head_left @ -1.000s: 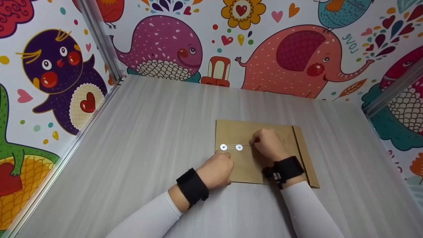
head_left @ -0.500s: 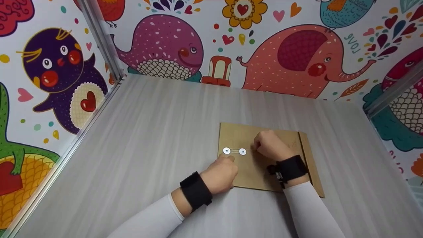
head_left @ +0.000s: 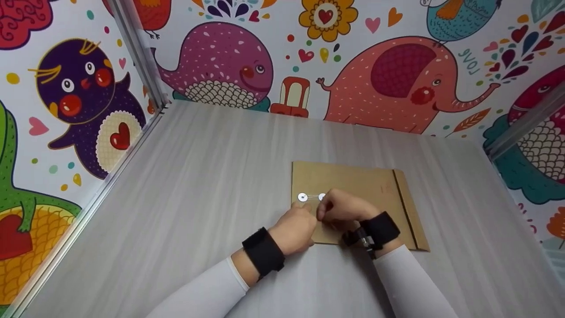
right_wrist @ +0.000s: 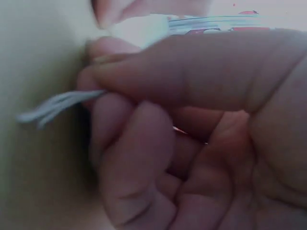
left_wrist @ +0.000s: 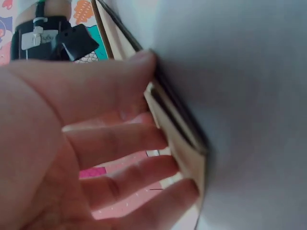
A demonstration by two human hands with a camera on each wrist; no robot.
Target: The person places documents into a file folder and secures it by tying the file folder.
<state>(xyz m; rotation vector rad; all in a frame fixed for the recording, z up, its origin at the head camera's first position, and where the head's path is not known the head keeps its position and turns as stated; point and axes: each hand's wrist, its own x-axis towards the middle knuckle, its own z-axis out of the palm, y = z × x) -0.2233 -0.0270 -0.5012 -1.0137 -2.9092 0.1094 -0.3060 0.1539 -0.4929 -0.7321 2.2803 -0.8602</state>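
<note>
A brown kraft string-tie envelope (head_left: pixel 353 181) lies flat on the table. Two white round buttons sit on its left part, with string running between them; the left button (head_left: pixel 302 197) shows whole, the right one (head_left: pixel 322 196) is partly hidden. My left hand (head_left: pixel 295 227) holds the envelope's near edge, thumb at the edge and fingers over the top face, as the left wrist view shows. Just right of it, my right hand (head_left: pixel 346 205) pinches the string (right_wrist: pixel 62 104) between thumb and forefinger; its white frayed end sticks out in the right wrist view.
The envelope rests on a pale wood-grain table (head_left: pixel 212 168). Printed cartoon walls (head_left: pixel 220 62) stand at the back and sides, with a metal rail (head_left: pixel 88 214) along the left edge. Black bands (head_left: pixel 264 252) circle both wrists.
My right hand has come from the right of the buttons toward the near left, beside my left hand, and now covers part of the right button. The envelope shifted slightly; my left hand keeps its hold.
</note>
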